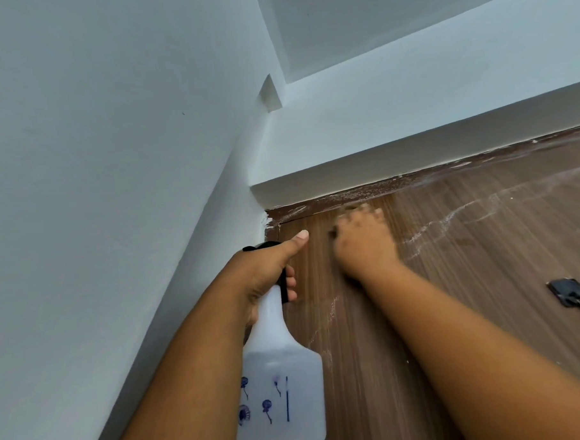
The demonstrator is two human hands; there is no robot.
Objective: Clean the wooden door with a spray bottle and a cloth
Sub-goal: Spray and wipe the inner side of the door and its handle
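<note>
Wooden door [450,279] hemmed by wall [98,195] left. Left hand [267,270] fingers curled gripping spray bottle [282,370]; right hand [362,243] blurred, grip unclear.

Matt wood-grain door [467,278] with chalky white smears; translucent plastic spray bottle [282,370]; smooth matt wall [96,161].

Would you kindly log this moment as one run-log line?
left hand: grips spray bottle neck | right hand: at wooden door top corner, blurred, cloth not discernible | white streaks on door
</note>
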